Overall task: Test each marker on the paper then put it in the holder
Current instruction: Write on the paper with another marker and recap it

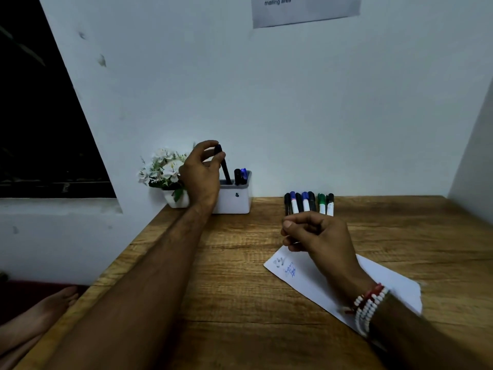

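Left fingers (209,147) pinch marker (225,170), right (298,231) curled (empty?)

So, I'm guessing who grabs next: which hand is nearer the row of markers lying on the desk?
Right. The right hand hovers just in front of the row of markers; the left hand is off to their left at the holder, gripping a dark marker.
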